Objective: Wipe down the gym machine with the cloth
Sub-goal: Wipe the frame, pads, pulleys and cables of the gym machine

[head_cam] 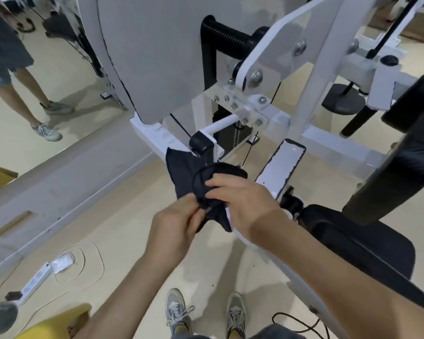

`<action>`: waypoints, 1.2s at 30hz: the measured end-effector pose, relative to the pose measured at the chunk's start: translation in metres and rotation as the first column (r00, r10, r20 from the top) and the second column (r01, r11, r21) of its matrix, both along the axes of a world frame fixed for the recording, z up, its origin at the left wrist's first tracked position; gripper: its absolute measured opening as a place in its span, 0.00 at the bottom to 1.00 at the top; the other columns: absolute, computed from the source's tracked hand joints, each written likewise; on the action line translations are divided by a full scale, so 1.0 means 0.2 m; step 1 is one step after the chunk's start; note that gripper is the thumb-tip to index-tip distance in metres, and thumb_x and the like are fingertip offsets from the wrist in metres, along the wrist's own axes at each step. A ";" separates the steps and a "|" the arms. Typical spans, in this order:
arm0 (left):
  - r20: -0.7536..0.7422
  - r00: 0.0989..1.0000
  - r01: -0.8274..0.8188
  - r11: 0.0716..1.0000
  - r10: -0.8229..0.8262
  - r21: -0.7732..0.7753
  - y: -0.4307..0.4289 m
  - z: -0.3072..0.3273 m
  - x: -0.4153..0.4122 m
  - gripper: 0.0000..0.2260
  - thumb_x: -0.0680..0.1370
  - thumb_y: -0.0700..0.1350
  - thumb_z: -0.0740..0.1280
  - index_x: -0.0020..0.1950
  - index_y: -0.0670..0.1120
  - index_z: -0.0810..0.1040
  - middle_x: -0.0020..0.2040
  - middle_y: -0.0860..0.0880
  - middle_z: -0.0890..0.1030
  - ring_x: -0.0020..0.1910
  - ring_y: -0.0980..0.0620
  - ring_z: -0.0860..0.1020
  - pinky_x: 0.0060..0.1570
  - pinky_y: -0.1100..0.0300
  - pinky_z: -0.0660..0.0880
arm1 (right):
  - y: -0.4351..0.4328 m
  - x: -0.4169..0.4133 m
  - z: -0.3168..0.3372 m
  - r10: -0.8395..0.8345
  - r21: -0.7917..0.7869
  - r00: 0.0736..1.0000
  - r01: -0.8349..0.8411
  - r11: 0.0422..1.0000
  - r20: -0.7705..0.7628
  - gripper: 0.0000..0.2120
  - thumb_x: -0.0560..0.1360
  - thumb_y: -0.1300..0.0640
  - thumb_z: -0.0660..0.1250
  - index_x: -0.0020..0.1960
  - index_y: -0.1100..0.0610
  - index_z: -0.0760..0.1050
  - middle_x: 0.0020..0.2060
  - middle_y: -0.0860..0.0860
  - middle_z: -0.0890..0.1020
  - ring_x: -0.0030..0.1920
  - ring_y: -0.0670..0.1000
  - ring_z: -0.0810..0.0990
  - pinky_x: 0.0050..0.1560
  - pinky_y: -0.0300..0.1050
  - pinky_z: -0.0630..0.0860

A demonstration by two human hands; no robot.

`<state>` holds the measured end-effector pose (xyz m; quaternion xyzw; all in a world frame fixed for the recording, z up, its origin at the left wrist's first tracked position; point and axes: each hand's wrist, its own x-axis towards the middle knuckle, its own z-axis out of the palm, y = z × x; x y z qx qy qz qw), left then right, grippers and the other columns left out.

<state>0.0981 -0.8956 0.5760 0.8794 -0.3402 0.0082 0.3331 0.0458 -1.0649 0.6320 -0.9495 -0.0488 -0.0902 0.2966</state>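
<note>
Grey trainers (176, 311) stand on the beige floor right below the camera. A black cord (301, 324) loops on the floor just beside the right one, and a step back could hook a foot in it. To the left a white power strip (37, 277) lies with its thin lead coiled near it, a second trip risk if the person shifts that way.

Above the shoes, both hands hold the dark cloth (189, 172). The left hand (179, 223) pinches its bunched lower end between thumb and fingers. The right hand (242, 201) is curled over the top of the bundle, holding it at the white frame bar of the gym machine (152, 57), next to the black seat pad (353, 243). A thin black loop (198, 182) lies across the cloth; I cannot tell whether it is a drawstring or a separate cord.

Bunched like this, the cloth offers little flat face, so a wipe would likely skip patches of paint. Its loose upper corner lies just beside the black end cap (201, 143), and beyond that are exposed bolts (258, 123) and a thin cable. The corner or the loop could snag there and be tugged out of the grip. Farther back, the pivot plates (287, 37) look like a pinch point for a hand if the arm swings.
</note>
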 end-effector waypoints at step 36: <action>0.102 0.983 0.147 0.987 -0.153 0.061 -0.25 -0.03 -0.98 0.29 0.72 0.36 0.68 0.73 0.47 0.69 0.65 0.43 0.71 0.55 0.42 0.75 0.52 0.51 0.76 | -0.06 -1.21 -0.18 -0.312 -0.537 0.944 0.210 0.817 -0.106 0.23 0.76 0.61 0.57 0.71 0.61 0.68 0.74 0.58 0.66 0.74 0.55 0.65 0.72 0.51 0.64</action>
